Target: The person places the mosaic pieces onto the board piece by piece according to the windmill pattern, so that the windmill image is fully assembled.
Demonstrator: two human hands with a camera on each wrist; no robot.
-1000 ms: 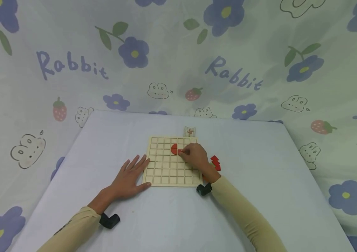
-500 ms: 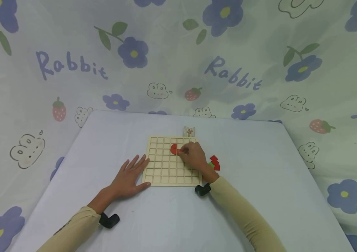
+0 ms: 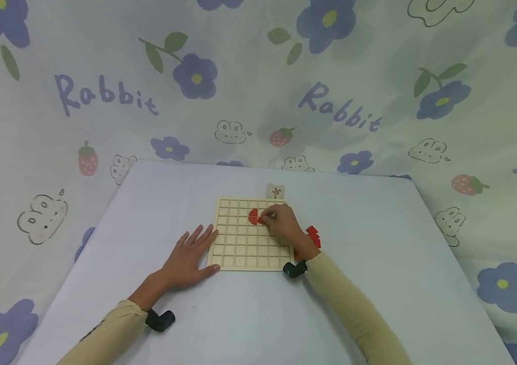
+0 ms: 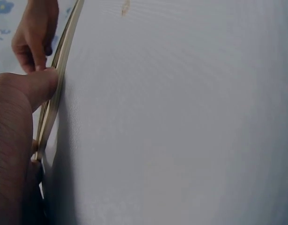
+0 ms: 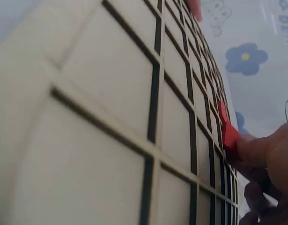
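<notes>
A wooden grid board (image 3: 240,244) lies on the white table. My left hand (image 3: 190,261) rests flat at its left side, fingers spread, with fingertips and thumb touching the board's edge. With thumb and fingers, my right hand (image 3: 283,223) pinches a small red piece (image 5: 230,138) over the upper middle of the grid. Just left of that piece, red pieces (image 3: 252,216) with a rounded outer edge sit in the cells, forming about a half disc. The right hand covers part of the board's right side. In the left wrist view, the left thumb (image 4: 38,86) presses the board's edge.
Several loose red pieces (image 3: 314,236) lie right of the board, partly behind the right wrist. A small card (image 3: 275,191) with a grid and a red figure lies beyond the board's far edge. A patterned cloth (image 3: 240,91) hangs behind the table.
The pinched red piece now looks slightly tilted beside the half disc, and the right fingers have shifted a little. A green piece among the loose ones is now hidden. The left hand stays put.
</notes>
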